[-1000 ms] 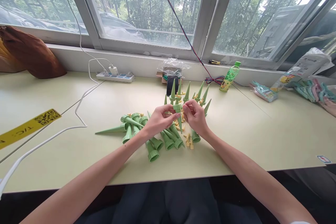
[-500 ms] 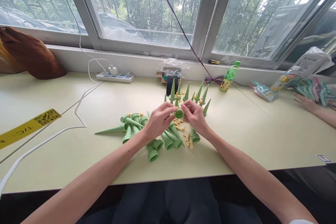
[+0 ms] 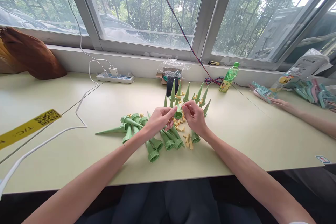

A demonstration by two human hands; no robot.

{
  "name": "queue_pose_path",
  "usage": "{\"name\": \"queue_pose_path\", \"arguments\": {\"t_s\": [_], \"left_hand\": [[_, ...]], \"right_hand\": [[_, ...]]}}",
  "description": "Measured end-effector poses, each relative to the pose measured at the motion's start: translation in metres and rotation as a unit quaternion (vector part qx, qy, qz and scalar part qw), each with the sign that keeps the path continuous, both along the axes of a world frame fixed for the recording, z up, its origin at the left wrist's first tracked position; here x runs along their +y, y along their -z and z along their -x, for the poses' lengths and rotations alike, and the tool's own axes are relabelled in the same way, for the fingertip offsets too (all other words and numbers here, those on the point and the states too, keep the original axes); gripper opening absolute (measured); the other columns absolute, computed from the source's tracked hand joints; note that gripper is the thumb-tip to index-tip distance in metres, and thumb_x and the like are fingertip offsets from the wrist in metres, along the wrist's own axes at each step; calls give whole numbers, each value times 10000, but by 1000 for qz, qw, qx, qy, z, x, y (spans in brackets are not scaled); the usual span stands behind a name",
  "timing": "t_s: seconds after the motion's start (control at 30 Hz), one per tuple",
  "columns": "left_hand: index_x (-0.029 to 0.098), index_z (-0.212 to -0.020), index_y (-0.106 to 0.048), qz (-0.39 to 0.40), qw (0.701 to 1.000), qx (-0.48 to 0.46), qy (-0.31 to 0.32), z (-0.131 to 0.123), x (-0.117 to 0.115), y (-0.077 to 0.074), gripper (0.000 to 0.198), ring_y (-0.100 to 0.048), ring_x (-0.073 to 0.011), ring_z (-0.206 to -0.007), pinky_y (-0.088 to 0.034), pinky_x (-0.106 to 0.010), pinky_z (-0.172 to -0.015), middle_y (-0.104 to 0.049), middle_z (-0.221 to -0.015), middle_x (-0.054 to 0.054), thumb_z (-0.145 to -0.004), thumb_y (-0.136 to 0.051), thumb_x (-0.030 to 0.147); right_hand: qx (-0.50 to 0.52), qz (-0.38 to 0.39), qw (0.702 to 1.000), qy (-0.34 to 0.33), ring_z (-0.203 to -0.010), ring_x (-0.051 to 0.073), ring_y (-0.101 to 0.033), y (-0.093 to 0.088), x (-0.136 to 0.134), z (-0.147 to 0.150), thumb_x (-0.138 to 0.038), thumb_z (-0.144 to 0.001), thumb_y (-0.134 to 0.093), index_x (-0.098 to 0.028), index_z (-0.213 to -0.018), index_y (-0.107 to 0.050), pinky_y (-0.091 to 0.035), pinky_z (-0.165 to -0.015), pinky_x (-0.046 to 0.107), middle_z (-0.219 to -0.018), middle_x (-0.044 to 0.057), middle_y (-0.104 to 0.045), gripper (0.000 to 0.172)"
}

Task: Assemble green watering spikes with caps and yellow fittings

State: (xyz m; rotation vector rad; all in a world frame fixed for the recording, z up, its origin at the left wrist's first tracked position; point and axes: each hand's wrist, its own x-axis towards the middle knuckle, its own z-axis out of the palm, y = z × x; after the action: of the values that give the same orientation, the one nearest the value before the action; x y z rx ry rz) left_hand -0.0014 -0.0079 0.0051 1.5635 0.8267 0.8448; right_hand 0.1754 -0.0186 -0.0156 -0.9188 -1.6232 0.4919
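My left hand is closed on a green plant watering spike, its threaded opening low and toward me. Just right of it, my right hand is pinched; anything between its fingertips is too small or hidden to name. Behind both hands, several green spikes stand tip up, some with yellow valves fitted. Loose yellow valves lie below my hands. To the left, a heap of green spikes lies on its side, partly covered by my left hand and forearm.
At the back are a power strip, a dark phone against a small box, and a green drink bottle. On the right, another person's hand touches a bagged package. A white cable crosses the left side.
The spike in my left hand has tilted, its opening turning downward. My right fingertips have drawn slightly away from it. The other person's hand has moved left to the bagged package.
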Motion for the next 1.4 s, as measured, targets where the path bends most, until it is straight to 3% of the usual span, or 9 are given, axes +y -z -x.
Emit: {"name": "queue_pose_path", "arguments": {"t_s": [0.23, 0.6, 0.8, 1.0, 1.1, 1.23, 1.4], "left_hand": [[145, -776, -605, 43, 998, -41, 28, 1, 2, 3, 371, -443, -69, -422, -334, -188, -407, -551, -534, 22, -835, -645, 509], [136, -880, -639, -61, 998, -2, -13, 1, -1, 6, 319, -431, -66, -445, -355, -182, -393, -523, -571, 28, -811, -686, 443], [142, -914, -673, -219, 973, 37, -66, 0, 0, 9, 267, -542, -91, -581, -497, -196, -527, -635, -763, -24, -792, -715, 375], [177, -974, -693, -419, 903, 81, -58, 4, 6, 15, 182, -601, -115, -703, -515, -213, -583, -674, -983, -88, -903, -585, 306], [187, -1021, -685, -478, 873, 89, -47, 7, 10, 19, 177, -619, -121, -752, -512, -225, -641, -668, -1028, -105, -927, -551, 255], [180, -996, -694, -473, 876, 79, -56, 6, 10, 19, 155, -607, -113, -733, -498, -208, -599, -672, -1006, -94, -913, -579, 241], [180, -903, -723, -381, 918, 68, -85, 1, 5, 12, 160, -571, -108, -647, -484, -202, -527, -672, -875, -58, -858, -653, 317]], "right_hand": [[-7, 10, 1000, -6, -467, 86, -334, 2, 1, -1, -370, -947, -522, -209, -800, -473, -240, -455, 234, -551, -66, -406, 224], [34, 58, 998, -14, -456, 84, -342, 3, 1, 1, -442, -931, -534, -212, -780, -467, -255, -440, 228, -535, -67, -397, 283], [91, 103, 989, -60, -424, 75, -363, 1, -1, 3, -463, -908, -568, -214, -781, -463, -257, -409, 216, -522, -74, -413, 299], [170, 212, 955, -123, -355, 67, -334, -3, 1, 5, -503, -840, -646, -224, -782, -449, -232, -353, 193, -435, -104, -388, 346], [192, 254, 936, -149, -331, 54, -293, -3, 3, 5, -504, -815, -677, -221, -769, -452, -193, -326, 184, -419, -110, -389, 365], [207, 267, 926, -167, -332, 47, -285, -2, 4, 4, -481, -813, -692, -214, -755, -463, -191, -317, 177, -426, -108, -405, 356], [220, 259, 925, -170, -347, 39, -265, 0, 4, 6, -464, -827, -680, -213, -754, -459, -190, -331, 169, -437, -116, -364, 342]]}}
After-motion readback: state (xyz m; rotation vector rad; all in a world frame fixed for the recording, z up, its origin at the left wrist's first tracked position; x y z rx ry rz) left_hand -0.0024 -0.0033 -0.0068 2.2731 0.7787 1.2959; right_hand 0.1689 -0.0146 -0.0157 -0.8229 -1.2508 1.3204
